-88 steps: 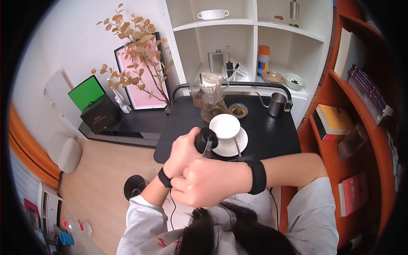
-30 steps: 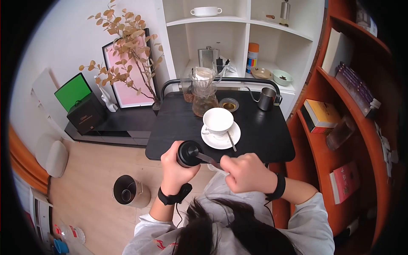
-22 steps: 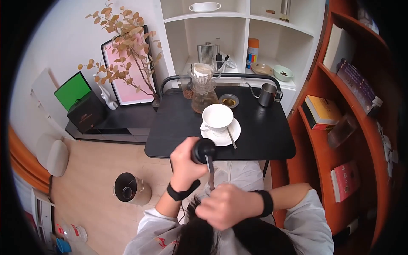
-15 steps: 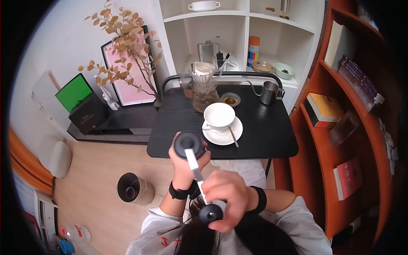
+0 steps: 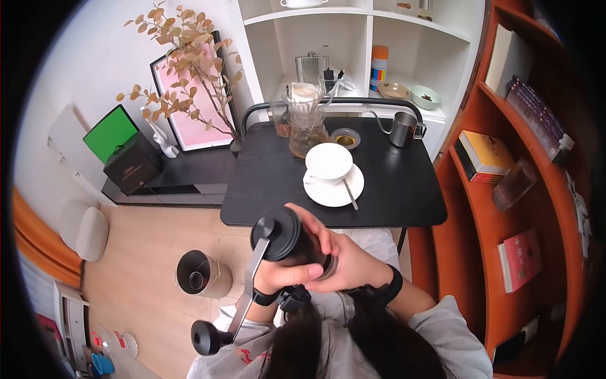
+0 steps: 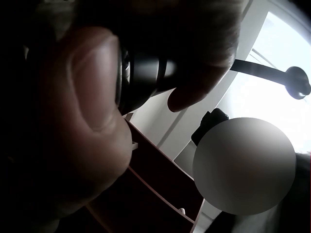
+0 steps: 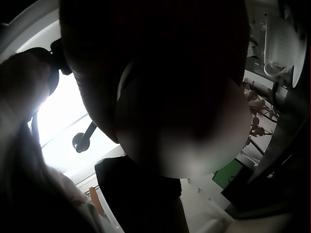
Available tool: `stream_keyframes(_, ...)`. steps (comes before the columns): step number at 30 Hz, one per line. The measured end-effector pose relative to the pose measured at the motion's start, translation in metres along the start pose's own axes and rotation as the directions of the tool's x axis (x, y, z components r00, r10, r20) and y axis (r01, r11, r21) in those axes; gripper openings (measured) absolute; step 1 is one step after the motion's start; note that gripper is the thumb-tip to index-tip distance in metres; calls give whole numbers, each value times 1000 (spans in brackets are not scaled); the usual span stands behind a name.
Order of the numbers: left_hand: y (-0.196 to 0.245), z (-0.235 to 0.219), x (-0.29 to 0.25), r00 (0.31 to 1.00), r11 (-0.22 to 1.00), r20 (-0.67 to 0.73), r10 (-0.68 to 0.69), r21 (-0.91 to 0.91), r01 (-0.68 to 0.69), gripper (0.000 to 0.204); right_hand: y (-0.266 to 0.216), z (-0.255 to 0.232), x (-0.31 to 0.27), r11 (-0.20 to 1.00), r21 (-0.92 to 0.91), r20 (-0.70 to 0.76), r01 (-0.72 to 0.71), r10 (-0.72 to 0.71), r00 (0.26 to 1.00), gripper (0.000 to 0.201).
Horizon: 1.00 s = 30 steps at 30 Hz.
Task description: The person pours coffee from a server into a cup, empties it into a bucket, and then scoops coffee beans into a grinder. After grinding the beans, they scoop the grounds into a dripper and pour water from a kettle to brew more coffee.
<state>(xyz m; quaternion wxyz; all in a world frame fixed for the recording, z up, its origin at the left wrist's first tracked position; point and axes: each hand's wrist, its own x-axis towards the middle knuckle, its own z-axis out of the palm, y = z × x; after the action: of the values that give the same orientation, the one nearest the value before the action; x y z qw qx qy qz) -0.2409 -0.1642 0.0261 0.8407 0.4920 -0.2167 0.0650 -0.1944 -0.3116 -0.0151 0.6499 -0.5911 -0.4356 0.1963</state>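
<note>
Grinder [image 5: 295, 240] black with silver crank

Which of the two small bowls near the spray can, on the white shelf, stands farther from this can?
The pale green bowl, on the right, with dark pieces inside; the tan bowl stands between it and the spray can.
</note>
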Motion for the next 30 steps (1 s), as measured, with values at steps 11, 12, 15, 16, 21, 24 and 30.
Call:
stream_keyframes(11,-7,-5,10,969,980,-156,191,-26,-197,68,17,8,-10,1000,-3,-160,-23,22,987,63)
stream_keyframes(12,-10,-8,10,968,978,-139,209,38,-206,69,17,8,-11,999,15,-139,-43,45,989,63)
stream_keyframes(15,-14,-7,8,964,971,-115,239,23,-238,66,19,3,-12,999,29,-101,-21,23,995,63)
stream_keyframes(16,-15,-6,7,962,968,-119,247,-7,-250,63,20,2,-13,1000,28,-91,1,2,996,63)
stream_keyframes(21,-15,-4,7,964,969,-129,234,114,-220,53,19,-3,-16,989,123,-15,-83,86,996,61)
stream_keyframes(24,-16,0,7,962,970,-163,220,142,-197,50,24,-8,-17,984,144,56,-102,95,994,59)
stream_keyframes(30,-22,-1,4,988,994,-109,108,-19,-110,48,42,-17,-12,860,406,415,-309,127,901,49)
